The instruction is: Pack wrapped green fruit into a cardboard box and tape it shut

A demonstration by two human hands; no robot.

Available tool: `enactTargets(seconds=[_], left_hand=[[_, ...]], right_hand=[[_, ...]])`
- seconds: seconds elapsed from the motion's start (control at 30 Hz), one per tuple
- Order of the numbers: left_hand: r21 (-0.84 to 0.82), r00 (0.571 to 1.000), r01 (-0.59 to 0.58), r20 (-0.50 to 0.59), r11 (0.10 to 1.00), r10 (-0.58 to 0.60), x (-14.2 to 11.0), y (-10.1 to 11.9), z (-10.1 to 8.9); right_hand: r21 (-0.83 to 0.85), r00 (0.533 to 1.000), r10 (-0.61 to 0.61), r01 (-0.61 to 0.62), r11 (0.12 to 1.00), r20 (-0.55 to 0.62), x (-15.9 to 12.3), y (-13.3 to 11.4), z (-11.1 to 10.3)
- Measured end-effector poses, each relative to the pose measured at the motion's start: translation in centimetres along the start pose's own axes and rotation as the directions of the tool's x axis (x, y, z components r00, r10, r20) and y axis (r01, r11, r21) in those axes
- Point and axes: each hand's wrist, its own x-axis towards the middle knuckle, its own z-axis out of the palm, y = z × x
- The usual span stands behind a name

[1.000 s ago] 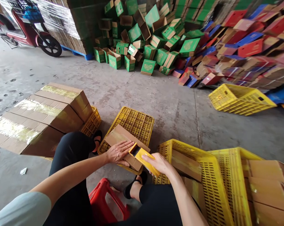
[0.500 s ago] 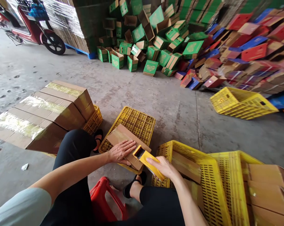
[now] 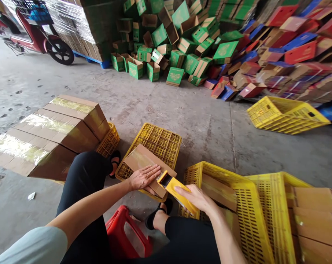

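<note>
A small brown cardboard box (image 3: 140, 156) with a strip of yellowish tape lies on an upturned yellow plastic crate (image 3: 162, 141). My left hand (image 3: 144, 178) rests flat on top of it, fingers stretched out. In my right hand (image 3: 195, 198) is a yellow stapler-like hand tool (image 3: 181, 192) with a dark opening near its front. The tool's front end is over the box's near right corner, beside my left fingertips. Whether it touches the cardboard I cannot tell.
Taped cartons (image 3: 53, 128) stand on a crate at left. Yellow crates (image 3: 245, 205) holding boxes sit at right, and a red stool (image 3: 127, 231) is below me. Farther off are another crate (image 3: 287, 115), piled green boxes (image 3: 174, 75), red and blue boxes (image 3: 300, 53), and a scooter (image 3: 36, 36).
The view has shifted slightly. Both hands keep nearly the same pose, with the yellow tool still held at the box's near right corner.
</note>
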Motion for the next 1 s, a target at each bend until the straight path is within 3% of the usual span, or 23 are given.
enactTargets(seconds=[0.23, 0.47, 0.57, 0.73, 1.0], left_hand=[[-0.019, 1.0, 0.021, 0.018, 1.0, -0.021, -0.1, 0.4, -0.7], [-0.032, 0.997, 0.027, 0.08, 0.999, -0.024, 1.1, 2.8, -1.1], [-0.029, 0.998, 0.011, 0.057, 1.0, -0.01, 1.4, 3.5, -0.7], [0.004, 1.0, 0.006, 0.007, 1.0, -0.006, 1.1, 3.1, 0.0], [0.04, 1.0, -0.001, -0.017, 0.999, 0.002, 0.8, 2.7, 0.5]], right_hand=[[-0.033, 0.999, -0.019, 0.017, 0.999, -0.049, -0.7, 1.0, 0.1], [0.01, 0.998, -0.014, 0.015, 1.0, -0.054, -0.4, 1.4, 0.6], [0.008, 0.999, -0.03, 0.03, 1.0, -0.041, -0.3, 1.6, 0.7], [-0.024, 0.998, -0.043, 0.042, 0.999, -0.039, -1.0, 1.9, 0.2], [-0.052, 0.997, -0.044, 0.04, 0.998, -0.065, -1.5, 4.3, -0.7]])
